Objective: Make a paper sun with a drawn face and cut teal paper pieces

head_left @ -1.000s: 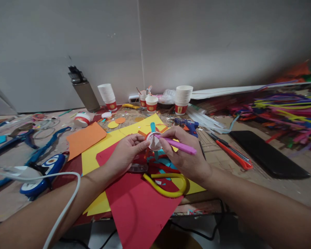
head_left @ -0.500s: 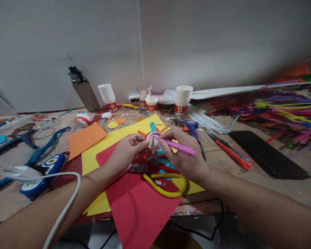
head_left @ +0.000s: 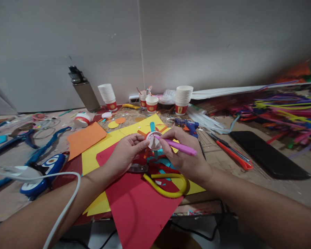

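Note:
Between thumb and fingers, my left hand (head_left: 129, 150) pinches the edge of a paper cup (head_left: 153, 143), its round white face turned up toward me. Strips of teal and orange paper stick out around the cup. My right hand (head_left: 185, 152) grips a pink marker (head_left: 180, 147), whose tip meets the white face; faint pink lines show there. Beneath both hands lie red paper (head_left: 145, 204), yellow paper (head_left: 93, 166) and teal scraps. A yellow handle loop (head_left: 171, 194) rests on the red sheet, just below my right hand.
Stacked paper cups (head_left: 183, 100) and a dark bottle (head_left: 85, 93) stand along the wall. On the right lie a red utility knife (head_left: 234, 154), a black phone (head_left: 269, 155) and a blue glue gun (head_left: 191, 127). A white cable (head_left: 76, 190) crosses over my left forearm.
The marker and my right hand have shifted very slightly, and a little more pink line shows on the white face. My left hand holds its place.

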{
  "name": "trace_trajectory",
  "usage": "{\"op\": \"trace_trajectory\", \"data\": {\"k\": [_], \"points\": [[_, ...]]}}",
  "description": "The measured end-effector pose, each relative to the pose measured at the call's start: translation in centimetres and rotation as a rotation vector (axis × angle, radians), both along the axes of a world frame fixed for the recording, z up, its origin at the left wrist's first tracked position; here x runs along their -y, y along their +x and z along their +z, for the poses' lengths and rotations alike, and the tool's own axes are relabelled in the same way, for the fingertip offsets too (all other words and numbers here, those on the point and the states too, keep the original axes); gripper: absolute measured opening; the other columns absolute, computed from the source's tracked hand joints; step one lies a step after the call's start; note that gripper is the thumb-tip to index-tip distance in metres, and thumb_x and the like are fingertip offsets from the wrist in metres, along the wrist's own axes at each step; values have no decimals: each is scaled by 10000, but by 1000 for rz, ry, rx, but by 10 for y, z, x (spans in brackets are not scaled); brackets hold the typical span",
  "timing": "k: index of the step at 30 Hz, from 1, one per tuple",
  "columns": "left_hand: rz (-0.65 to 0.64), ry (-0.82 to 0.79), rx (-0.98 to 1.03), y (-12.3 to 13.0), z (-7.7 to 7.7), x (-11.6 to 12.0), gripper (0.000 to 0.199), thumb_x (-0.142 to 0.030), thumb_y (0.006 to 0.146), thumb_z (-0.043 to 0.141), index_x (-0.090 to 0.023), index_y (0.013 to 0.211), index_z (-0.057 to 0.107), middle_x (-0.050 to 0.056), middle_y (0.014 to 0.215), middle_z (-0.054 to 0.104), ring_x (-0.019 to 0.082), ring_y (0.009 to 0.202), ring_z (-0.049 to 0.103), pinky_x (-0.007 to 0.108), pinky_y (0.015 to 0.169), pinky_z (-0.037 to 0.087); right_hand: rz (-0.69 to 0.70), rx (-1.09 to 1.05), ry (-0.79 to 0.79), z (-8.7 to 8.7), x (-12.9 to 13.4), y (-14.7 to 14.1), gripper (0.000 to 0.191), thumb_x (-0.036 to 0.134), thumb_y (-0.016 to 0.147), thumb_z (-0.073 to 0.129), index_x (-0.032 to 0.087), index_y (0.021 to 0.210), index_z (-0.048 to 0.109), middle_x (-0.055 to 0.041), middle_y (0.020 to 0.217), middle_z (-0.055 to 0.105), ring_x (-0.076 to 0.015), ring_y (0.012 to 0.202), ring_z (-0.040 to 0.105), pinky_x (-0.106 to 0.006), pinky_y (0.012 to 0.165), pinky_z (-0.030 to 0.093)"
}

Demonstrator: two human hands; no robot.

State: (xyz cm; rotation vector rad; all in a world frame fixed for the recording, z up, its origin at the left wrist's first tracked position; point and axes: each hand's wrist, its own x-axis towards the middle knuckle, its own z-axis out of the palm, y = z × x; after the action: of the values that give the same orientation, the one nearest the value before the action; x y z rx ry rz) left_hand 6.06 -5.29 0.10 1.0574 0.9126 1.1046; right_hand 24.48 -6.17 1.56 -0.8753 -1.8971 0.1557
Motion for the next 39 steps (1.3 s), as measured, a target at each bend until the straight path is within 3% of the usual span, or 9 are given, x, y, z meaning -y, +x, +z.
{"op": "trace_trajectory", "data": {"k": [39], "points": [[15,-21,13,0,3,1,323,-335,675,801,-139,784,569,-4,717,639,92,615,597,200,580,475,-55,-17,39,-3,-4,2,51,213,878,600,208,861,552,1,790,628,-126,709,606,-269,633,465]]}}
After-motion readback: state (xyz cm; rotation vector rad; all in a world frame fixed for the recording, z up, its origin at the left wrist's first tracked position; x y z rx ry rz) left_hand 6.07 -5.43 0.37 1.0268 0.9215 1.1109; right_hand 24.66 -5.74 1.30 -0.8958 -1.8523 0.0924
